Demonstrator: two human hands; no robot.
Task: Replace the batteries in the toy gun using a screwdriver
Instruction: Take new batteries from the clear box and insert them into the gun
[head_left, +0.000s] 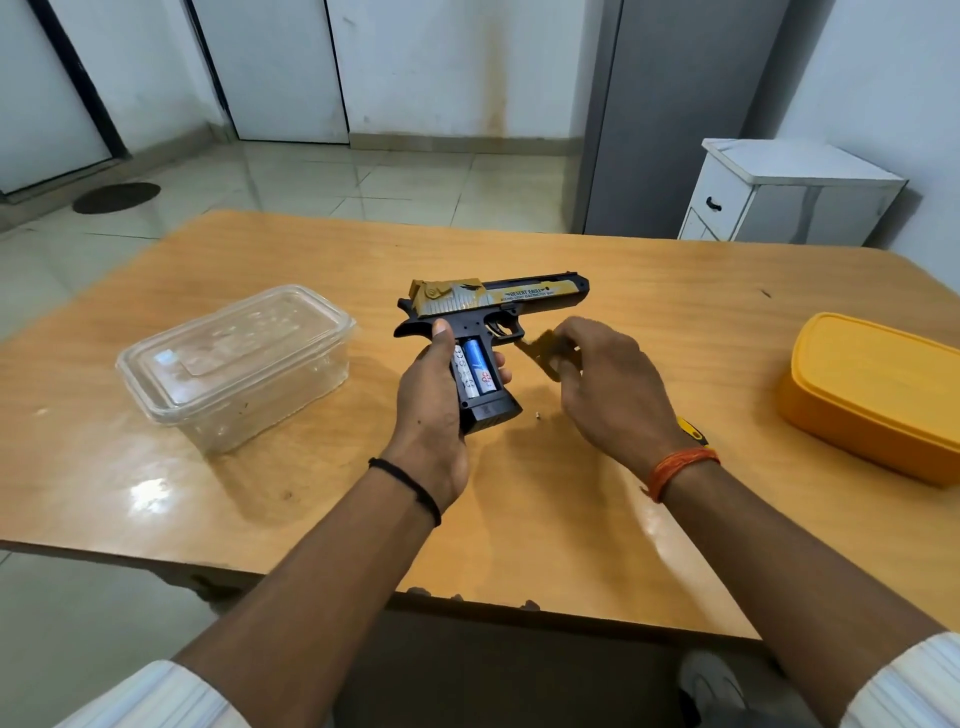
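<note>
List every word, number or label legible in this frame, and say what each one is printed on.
"DESERT EAGLE": on the gold slide of the toy gun, held in the left hand.
Smaller line beneath it on the slide: too small to read.
Print on the batteries in the open grip: blurred, not readable.
Mark on the black base of the grip: not readable.
Nothing else carries text.
</note>
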